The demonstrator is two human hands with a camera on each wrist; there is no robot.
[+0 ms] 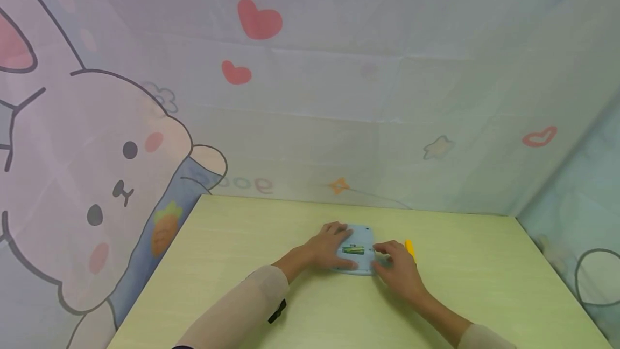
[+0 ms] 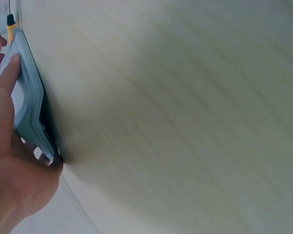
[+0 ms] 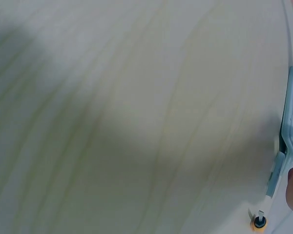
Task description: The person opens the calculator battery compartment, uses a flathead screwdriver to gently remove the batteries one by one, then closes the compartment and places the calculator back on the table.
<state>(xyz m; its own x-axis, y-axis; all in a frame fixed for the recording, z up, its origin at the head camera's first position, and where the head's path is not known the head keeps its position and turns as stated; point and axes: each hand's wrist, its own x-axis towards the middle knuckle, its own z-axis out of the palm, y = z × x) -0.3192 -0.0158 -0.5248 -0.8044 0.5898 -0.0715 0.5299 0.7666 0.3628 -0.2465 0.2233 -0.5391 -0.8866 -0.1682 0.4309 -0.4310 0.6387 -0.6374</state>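
Note:
A flat, light blue plastic device (image 1: 360,233) lies on the table, with green batteries (image 1: 353,250) showing in a recess in its upper face. My left hand (image 1: 325,249) grips its left side. In the left wrist view the thumb lies on top of the device (image 2: 27,92), and a finger reaches round the lower edge. My right hand (image 1: 399,272) is at the right edge, its thumb and forefinger bent toward the device; I cannot tell whether they pinch something small. Beside the device, a small light blue piece (image 3: 276,174) shows in the right wrist view.
A screwdriver with a yellow handle (image 1: 410,248) lies just beyond my right hand; its black collar and metal shaft show in the right wrist view. The pale wood-grain table (image 1: 261,220) ends at a printed cloth backdrop (image 1: 329,96) behind and at the sides.

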